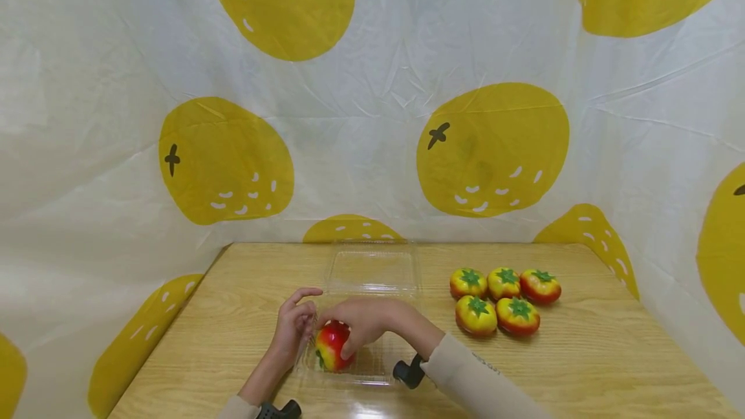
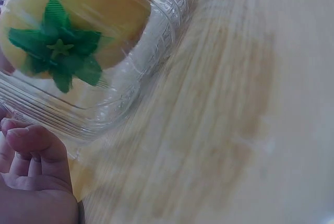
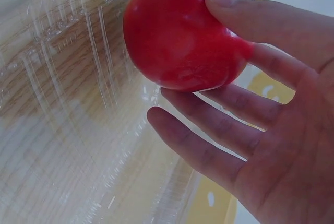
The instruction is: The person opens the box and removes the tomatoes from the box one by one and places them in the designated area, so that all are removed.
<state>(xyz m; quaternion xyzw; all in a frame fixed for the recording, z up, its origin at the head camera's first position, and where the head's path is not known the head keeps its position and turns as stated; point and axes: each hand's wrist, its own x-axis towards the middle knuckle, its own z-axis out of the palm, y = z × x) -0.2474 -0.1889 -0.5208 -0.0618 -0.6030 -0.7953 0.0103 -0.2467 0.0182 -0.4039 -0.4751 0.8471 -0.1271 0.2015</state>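
My right hand (image 1: 363,322) grips a red-and-yellow toy tomato (image 1: 333,346) with a green leafy top, inside the left part of a clear plastic clamshell box (image 1: 372,377). In the right wrist view, the thumb presses one side of the tomato (image 3: 182,36) and fingers support the other. Beside the box's left wall is my left hand (image 1: 291,328), its index finger fairly straight and the others loosely bent. The left wrist view has its curled fingers (image 2: 39,145) close to the box corner; whether they touch it, I cannot tell. Through the clear wall, the green top (image 2: 60,49) shows.
The box's clear lid (image 1: 372,270) lies folded back toward the far edge of the wooden table (image 1: 262,277). Several more toy tomatoes (image 1: 503,283) stand in two rows at the right. A white curtain (image 1: 372,147) with yellow fruit prints surrounds the table.
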